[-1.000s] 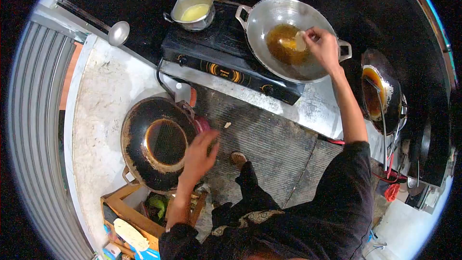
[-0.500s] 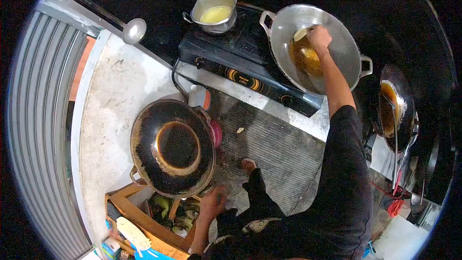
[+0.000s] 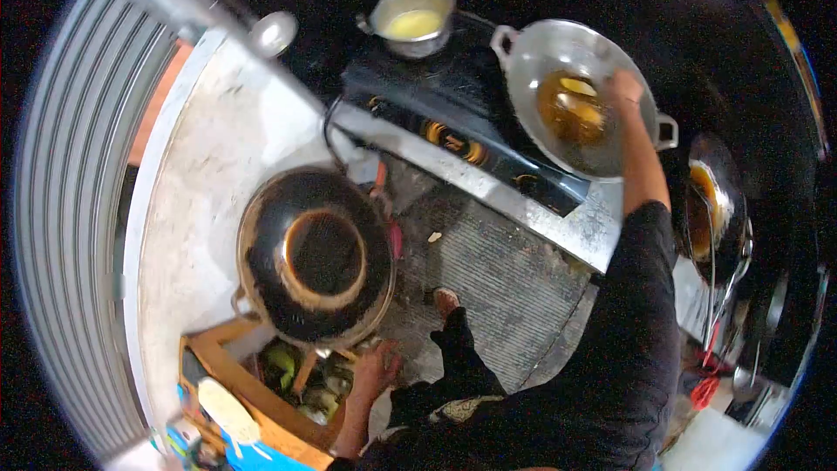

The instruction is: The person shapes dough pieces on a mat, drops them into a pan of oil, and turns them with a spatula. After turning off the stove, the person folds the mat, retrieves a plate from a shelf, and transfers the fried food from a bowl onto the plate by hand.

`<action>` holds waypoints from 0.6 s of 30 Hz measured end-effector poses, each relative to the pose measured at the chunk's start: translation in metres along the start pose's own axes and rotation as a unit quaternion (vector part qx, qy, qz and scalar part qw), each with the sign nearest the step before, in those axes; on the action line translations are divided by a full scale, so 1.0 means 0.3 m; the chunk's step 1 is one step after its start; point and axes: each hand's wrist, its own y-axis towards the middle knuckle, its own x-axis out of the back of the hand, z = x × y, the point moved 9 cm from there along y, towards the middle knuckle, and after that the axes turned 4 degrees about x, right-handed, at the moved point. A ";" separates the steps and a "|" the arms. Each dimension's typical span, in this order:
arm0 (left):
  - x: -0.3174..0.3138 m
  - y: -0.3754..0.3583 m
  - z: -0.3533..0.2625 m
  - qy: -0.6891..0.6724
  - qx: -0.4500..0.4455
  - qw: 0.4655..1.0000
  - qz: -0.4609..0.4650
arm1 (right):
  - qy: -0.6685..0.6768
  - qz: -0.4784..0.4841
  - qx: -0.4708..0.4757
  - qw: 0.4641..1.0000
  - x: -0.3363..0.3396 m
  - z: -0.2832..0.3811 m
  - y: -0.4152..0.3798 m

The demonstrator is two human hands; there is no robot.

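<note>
My right hand (image 3: 624, 87) hovers over the right side of a silver wok (image 3: 528, 45) on the stove (image 3: 453, 118). I see nothing in its fingers. Amber oil (image 3: 567, 113) fills the wok's bottom, and two pale pieces (image 3: 577, 85) float in it. My left hand (image 3: 377, 366) hangs low beside my leg, at the corner of a wooden crate (image 3: 222, 358) holding green produce (image 3: 281, 359). Its fingers are loose and hold nothing. Just above it sits a big blackened wok (image 3: 316, 255) with dark oil.
A small metal pot of yellow liquid (image 3: 411, 22) stands on the stove's left burner. A ladle (image 3: 272, 33) lies at the back left. Another dark wok (image 3: 711, 205) with a utensil in it sits at the right. A ribbed mat (image 3: 497, 270) covers the floor.
My right hand held a pale piece over the silver wok; that piece now floats in the oil. My left hand dropped from the black wok's rim to the crate corner.
</note>
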 end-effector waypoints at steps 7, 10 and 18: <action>0.074 -0.223 0.151 -0.065 0.091 0.993 -0.034 | 0.383 -0.067 0.269 0.881 0.412 0.219 -0.126; 0.124 -0.379 0.258 -0.089 0.157 0.983 -0.009 | 0.573 0.092 0.304 0.756 0.514 0.602 -0.415; 0.298 -1.169 0.848 -0.219 0.311 0.824 -0.420 | 0.510 0.190 0.616 0.570 0.908 1.662 -2.085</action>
